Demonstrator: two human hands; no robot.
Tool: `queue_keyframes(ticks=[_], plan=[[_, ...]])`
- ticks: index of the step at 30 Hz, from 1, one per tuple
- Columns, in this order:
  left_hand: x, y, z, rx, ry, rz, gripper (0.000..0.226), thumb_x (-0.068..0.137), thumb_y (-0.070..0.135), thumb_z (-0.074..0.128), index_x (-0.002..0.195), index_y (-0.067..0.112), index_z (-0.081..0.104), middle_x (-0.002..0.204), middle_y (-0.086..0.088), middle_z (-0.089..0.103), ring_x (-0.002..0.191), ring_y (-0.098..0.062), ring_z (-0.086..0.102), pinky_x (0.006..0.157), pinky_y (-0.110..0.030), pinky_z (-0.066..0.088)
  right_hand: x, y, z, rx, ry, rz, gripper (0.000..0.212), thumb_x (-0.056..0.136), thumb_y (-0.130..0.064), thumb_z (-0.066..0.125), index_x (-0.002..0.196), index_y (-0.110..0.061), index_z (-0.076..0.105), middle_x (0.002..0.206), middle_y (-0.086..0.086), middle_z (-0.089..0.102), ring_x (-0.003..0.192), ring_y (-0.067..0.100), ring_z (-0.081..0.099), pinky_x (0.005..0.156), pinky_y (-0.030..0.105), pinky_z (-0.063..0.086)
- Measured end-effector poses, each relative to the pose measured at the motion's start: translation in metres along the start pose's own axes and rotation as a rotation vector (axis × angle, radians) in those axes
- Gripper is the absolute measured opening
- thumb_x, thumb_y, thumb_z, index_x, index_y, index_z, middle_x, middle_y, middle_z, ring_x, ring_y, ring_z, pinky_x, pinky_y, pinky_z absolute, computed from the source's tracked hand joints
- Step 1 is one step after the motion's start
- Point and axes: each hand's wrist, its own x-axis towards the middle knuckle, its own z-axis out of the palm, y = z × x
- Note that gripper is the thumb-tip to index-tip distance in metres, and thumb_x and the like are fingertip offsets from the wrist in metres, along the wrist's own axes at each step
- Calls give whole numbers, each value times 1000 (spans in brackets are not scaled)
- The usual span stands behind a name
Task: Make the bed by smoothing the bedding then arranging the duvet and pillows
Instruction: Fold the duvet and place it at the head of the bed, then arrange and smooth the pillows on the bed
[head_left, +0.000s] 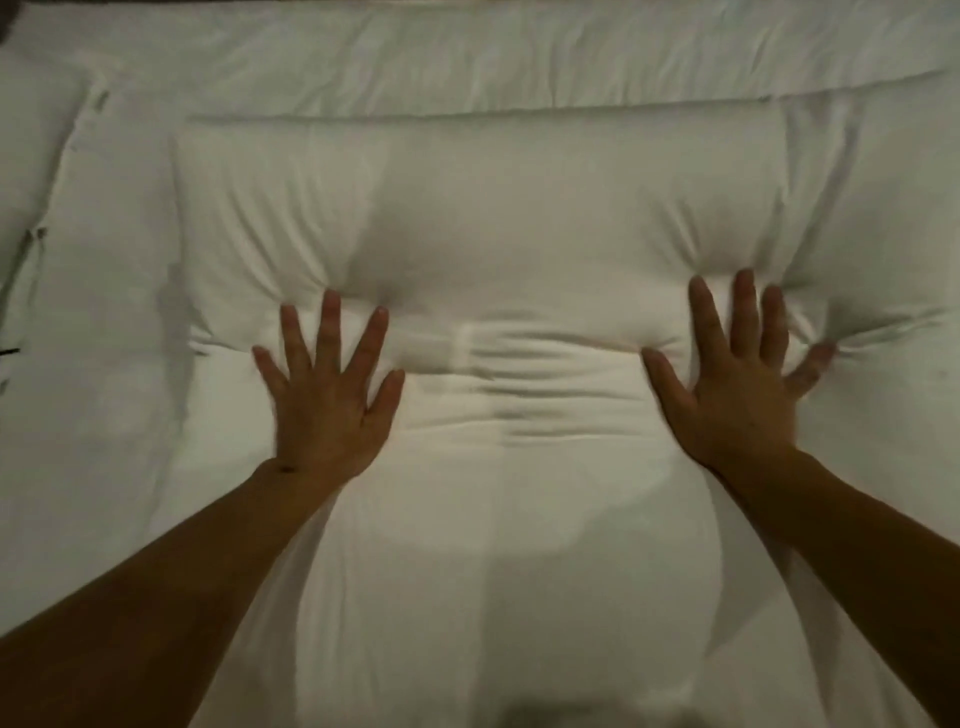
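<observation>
Both hands lie flat, fingers straight and spread, gripping nothing: the left hand (330, 400) and right hand (737, 387) press palm-down into the near edge of a white pillow (483, 223), denting it so creases bunch between them. The pillow lies crosswise on the white bedding (104, 415) that fills the view. Beyond it a folded white edge (519, 52) runs across the top. Another pillow (26, 156) shows partly at far left. Light is dim; no writing is legible.
</observation>
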Motion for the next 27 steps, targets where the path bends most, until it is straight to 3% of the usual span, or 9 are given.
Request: queue_keyframes(ticks=[14,19,21,24,27], plan=[[21,2,28,-6,-37,-4,64,98,62,17,157,40,7,167,-7,-4,150,-43,-5,109,-74,10,19,-3,29,110,62,8,75,88,-69,35,153,-44,9,165,-3,-2,151,27,-1,109,73,-2],[2,-4,-13,-69,-100,-17,64,98,64,23,156,46,4,168,0,-1,152,-36,0,114,-69,11,-2,-7,-4,162,-9,8,74,86,-76,28,152,-47,11,164,3,10,148,34,11,111,70,18],[-12,-22,-37,-186,-65,-6,62,99,60,27,156,42,10,167,-3,10,153,-33,8,115,-63,20,-14,-33,-24,195,-31,-3,72,88,-71,25,152,-42,18,161,8,17,146,37,16,112,68,20],[-37,-68,-69,-479,53,-66,57,101,53,33,155,37,25,164,-3,23,151,-22,20,117,-46,30,-28,-104,-47,222,-18,-175,68,91,-54,34,149,-19,33,155,18,28,143,39,23,113,64,20],[-66,-137,-93,-628,121,-298,55,100,55,32,153,45,22,163,5,22,148,-11,22,117,-36,31,-58,-202,-55,373,8,-261,65,90,-50,43,150,-26,33,155,14,29,141,38,27,110,62,28]])
